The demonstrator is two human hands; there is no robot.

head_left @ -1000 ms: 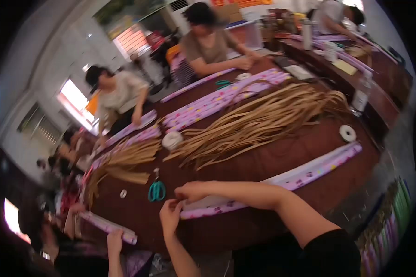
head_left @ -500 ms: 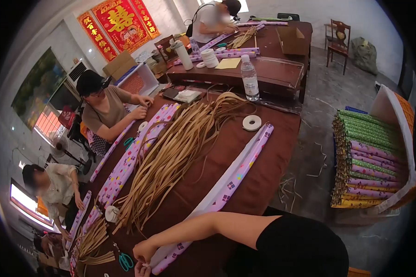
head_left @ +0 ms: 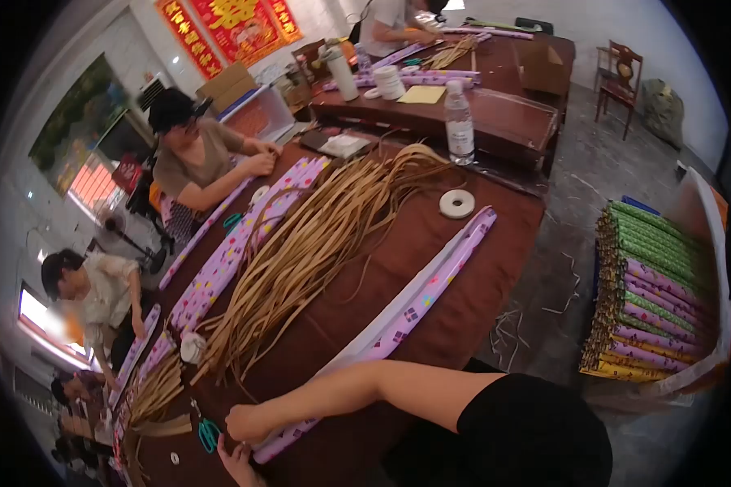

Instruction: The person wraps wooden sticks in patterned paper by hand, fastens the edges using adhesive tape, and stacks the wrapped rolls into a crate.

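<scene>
A long purple patterned roll (head_left: 414, 312) with a white inner edge lies along the table's near side. My right hand (head_left: 245, 424) is closed at its lower end, the forearm crossing over it; what the curled fingers hold is hidden. Below it my left hand (head_left: 237, 466) has its fingers apart, one fingertip close to the teal-handled scissors (head_left: 209, 436). Whether it touches the handle I cannot tell. Beside the roll lies a big bundle of tan flat strips (head_left: 300, 260). A white tape roll (head_left: 457, 204) rests near the far end.
Another tape roll (head_left: 193, 348), more purple rolls (head_left: 227, 252) and a water bottle (head_left: 459, 126) share the brown table (head_left: 463, 284). Two people work along the left side, one at the back table. At right, a crate (head_left: 711, 325) holds green, purple and yellow rolls (head_left: 650, 284).
My left hand has parted from my right and moved toward the scissors, its fingers spreading. The right hand stays by the roll's lower end. The whole view has shifted a little.
</scene>
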